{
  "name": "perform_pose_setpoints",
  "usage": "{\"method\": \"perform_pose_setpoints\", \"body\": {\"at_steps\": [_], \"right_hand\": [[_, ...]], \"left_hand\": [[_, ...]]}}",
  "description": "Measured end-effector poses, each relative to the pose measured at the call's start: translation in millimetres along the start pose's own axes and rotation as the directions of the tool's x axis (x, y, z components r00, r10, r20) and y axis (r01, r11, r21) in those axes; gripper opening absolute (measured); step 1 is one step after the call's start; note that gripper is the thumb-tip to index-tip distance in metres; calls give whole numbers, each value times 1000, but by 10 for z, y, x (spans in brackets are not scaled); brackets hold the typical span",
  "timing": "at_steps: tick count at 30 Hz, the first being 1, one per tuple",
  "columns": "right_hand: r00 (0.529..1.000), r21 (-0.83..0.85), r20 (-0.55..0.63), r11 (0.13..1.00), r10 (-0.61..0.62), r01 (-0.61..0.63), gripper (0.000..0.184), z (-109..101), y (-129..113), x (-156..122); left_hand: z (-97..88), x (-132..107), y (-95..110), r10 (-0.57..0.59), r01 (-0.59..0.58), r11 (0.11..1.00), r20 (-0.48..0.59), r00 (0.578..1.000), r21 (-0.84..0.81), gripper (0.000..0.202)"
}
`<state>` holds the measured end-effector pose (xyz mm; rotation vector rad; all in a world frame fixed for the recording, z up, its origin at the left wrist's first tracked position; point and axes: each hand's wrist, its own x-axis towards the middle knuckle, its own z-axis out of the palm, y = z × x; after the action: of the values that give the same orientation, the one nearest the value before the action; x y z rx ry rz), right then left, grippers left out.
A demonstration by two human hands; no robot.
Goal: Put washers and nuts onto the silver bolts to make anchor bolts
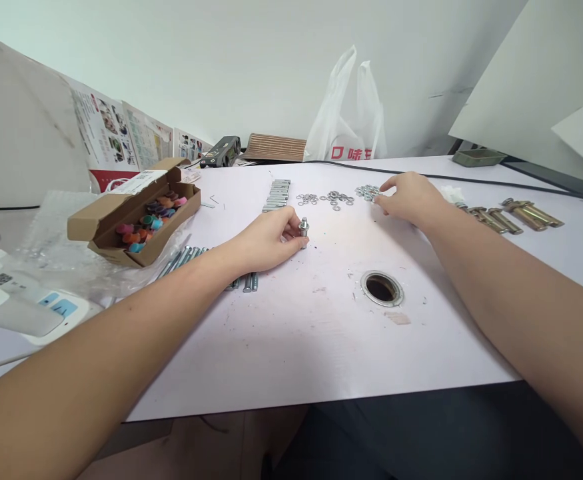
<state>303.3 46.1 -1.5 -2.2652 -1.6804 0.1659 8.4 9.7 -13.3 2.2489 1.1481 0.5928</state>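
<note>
My left hand (274,240) is closed around a silver anchor bolt (304,228), which stands upright with its threaded tip up and a washer around it. Over at the pile of shiny nuts (367,193), my right hand (407,195) has thumb and forefinger apart, their tips touching or just above the nuts. Left of that pile lie a heap of flat washers (338,198) and a heap of smaller ring washers (308,199). A row of silver metal sleeves (277,195) sits behind my left hand. More silver bolts (250,283) lie partly hidden under my left forearm.
A cardboard box (126,247) with colourful plugs stands at left near plastic wrap and a white power strip (66,320). A round metal-rimmed hole (382,288) opens in the white table. Brass-coloured anchor bolts (531,215) lie right; a white bag (344,127) and black cable (431,175) are behind.
</note>
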Motion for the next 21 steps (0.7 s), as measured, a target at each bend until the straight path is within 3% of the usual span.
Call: {"method": "perform_pose_setpoints", "body": {"at_steps": [2,8,14,21], "right_hand": [[1000,-39,14,999,11,-10,41,28,22,21],[996,-121,61,991,71,-63,30,43,47,54],[996,-142,30,987,82,-77,53,34,106,88],[980,-178,43,966,195,-185,33,-14,114,101]], "left_hand": [[-8,-5,11,3,-3,1000,3,1000,10,21],[-19,-21,31,3,-4,999,5,1000,37,20],[-16,-22,20,6,-6,999,3,1000,50,20],[-23,-20,32,9,-9,999,0,1000,49,18]]}}
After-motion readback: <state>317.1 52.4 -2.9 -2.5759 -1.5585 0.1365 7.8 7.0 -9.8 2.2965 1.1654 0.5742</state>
